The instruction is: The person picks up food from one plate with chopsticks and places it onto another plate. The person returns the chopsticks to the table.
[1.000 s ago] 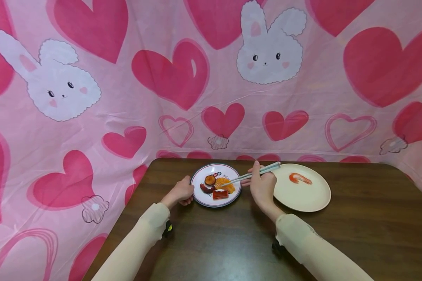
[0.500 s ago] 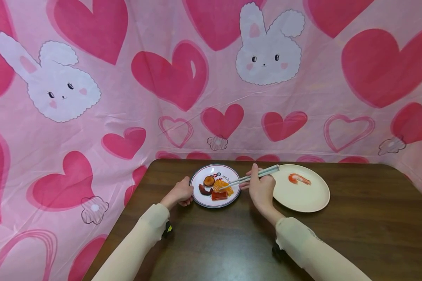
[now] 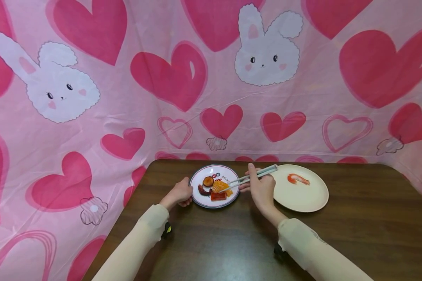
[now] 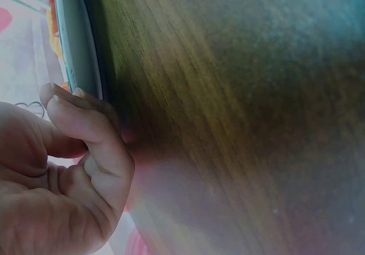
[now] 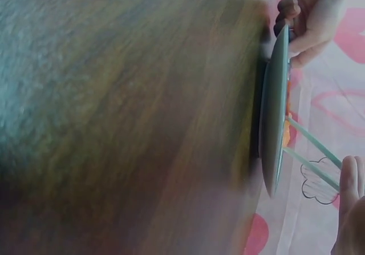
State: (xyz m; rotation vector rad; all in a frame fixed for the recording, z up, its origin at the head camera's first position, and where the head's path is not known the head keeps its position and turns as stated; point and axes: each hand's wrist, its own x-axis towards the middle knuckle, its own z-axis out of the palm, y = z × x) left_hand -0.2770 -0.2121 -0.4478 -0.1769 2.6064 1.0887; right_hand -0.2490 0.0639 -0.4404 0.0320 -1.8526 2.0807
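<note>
My left hand (image 3: 180, 192) pinches the left rim of a small white plate (image 3: 200, 176) with a dark edge. In the left wrist view, curled fingers (image 4: 94, 129) meet the plate's edge. My right hand (image 3: 262, 191) holds a pair of pale green chopsticks (image 3: 268, 170), reaching over the plate from the right. Their tips are spread at an orange, ridged food piece (image 3: 220, 186); whether they grip it, I cannot tell. Around that piece lie a red-brown block (image 3: 218, 196), a round brown slice (image 3: 208, 181) and a dark red curled piece (image 3: 204, 190).
Right of my right hand, a larger cream plate (image 3: 302, 200) bears one orange shrimp (image 3: 298, 179). Both plates stand near the far edge of a dark wooden table (image 3: 211, 238). A pink cloth (image 3: 183, 31) with hearts and rabbits hangs behind and at the left.
The chopstick tips have spread apart and come slightly nearer the front. The orange piece has shifted a little toward the front left, up against the red-brown block. My left hand stays on the rim.
</note>
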